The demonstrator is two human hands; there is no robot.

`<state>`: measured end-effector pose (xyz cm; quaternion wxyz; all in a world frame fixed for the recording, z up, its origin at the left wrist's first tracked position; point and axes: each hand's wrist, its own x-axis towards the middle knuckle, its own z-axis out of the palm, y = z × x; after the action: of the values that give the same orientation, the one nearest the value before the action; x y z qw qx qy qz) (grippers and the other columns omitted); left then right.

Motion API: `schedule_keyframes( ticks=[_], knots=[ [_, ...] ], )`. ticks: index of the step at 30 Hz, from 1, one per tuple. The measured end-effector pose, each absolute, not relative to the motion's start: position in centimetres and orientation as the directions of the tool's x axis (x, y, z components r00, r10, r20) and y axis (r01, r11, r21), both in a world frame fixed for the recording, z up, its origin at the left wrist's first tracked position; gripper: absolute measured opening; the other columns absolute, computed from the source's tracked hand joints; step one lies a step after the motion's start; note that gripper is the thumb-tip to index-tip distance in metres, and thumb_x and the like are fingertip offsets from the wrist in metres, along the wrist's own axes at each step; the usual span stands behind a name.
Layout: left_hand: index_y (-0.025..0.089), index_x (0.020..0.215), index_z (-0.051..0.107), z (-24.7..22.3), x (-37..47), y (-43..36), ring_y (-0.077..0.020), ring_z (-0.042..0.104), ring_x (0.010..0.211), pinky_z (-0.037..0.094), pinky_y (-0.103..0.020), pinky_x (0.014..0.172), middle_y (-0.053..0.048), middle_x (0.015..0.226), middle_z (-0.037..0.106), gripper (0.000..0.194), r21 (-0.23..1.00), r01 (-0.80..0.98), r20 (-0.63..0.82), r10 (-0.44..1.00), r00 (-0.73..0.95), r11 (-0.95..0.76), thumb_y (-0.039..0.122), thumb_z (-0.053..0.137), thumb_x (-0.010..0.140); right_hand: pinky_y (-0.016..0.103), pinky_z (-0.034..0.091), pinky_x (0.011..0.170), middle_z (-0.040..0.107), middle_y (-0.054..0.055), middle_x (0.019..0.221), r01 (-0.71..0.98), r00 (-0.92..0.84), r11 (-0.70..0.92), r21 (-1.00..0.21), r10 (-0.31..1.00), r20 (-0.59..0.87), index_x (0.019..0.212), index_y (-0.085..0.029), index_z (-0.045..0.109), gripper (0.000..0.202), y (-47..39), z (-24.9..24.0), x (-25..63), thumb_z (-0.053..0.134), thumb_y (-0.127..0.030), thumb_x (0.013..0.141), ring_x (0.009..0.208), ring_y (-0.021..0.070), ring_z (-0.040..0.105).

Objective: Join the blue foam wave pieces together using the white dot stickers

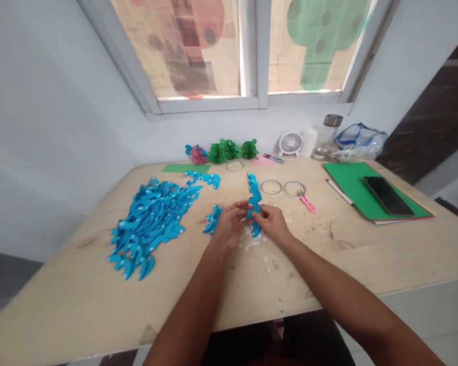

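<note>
Between my two hands stands a wavy strip of blue paper (255,191), cut in scallops, over the middle of the table. My left hand (232,221) pinches it from the left, and my right hand (274,222) grips it from the right, fingers closed. Just left of my left hand lies a small group of blue paper pieces (212,218). Farther left is a large pile of similar blue paper cutouts (152,218) dotted with small white squares. Another blue strip (203,178) lies behind. Small white paper bits (254,243) are scattered below my hands.
Two tape rings (271,188) and pink-handled snips (307,201) lie right of my hands. Green paper flowers (231,149), a small white fan (290,143) and a bottle (328,133) line the wall. A phone (388,195) rests on a green folder (351,185) at right.
</note>
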<state>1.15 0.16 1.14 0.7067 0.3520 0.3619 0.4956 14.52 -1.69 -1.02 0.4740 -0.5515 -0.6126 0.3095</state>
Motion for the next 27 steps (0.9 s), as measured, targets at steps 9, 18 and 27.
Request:
schedule_keyframes(
  ticks=[9, 18, 27],
  knots=[
    [0.013, 0.08, 0.067, 1.0, 1.7, 0.0, -0.0151, 0.061, 0.063, 0.048, -0.027, 0.059, -0.004, 0.071, 0.067, 0.034, 0.962, -0.235, -0.113, 0.987, 0.116, 0.138, 0.024, 0.075, 0.049, 0.021, 0.027, 0.042, 0.046, -0.004, 0.047, -0.006, 0.112, 0.07, -0.998, 0.991, 0.069, 0.06, -0.016, 0.056, 0.036, -1.2, -1.6, 14.3, 0.062, -0.05, 0.064, 0.043, 0.0086, 0.037],
    [0.014, 0.079, 0.067, 0.8, 1.8, 0.2, -0.0136, 0.06, 0.064, 0.05, -0.027, 0.063, -0.002, 0.07, 0.066, 0.031, 0.96, -0.27, -0.075, 0.997, 0.032, 0.08, 0.021, 0.074, 0.05, 0.021, 0.03, 0.045, 0.053, -0.003, 0.05, -0.24, 0.089, 0.02, -0.97, 0.996, -0.001, 0.063, -0.016, 0.058, 0.027, -1.3, -1.1, 14.6, 0.066, -0.042, 0.067, 0.045, 0.0086, 0.042],
    [0.012, 0.08, 0.067, 1.8, 2.0, -0.3, -0.0128, 0.06, 0.062, 0.049, -0.026, 0.061, -0.005, 0.074, 0.068, 0.027, 0.921, -0.341, -0.14, 0.976, 0.165, 0.189, 0.02, 0.071, 0.055, 0.022, 0.035, 0.051, 0.055, -0.003, 0.052, -0.332, 0.112, 0.033, -0.943, 0.994, -0.005, 0.065, -0.017, 0.061, 0.022, -1.5, -0.3, 14.8, 0.07, -0.037, 0.066, 0.049, 0.0085, 0.045]
  ],
)
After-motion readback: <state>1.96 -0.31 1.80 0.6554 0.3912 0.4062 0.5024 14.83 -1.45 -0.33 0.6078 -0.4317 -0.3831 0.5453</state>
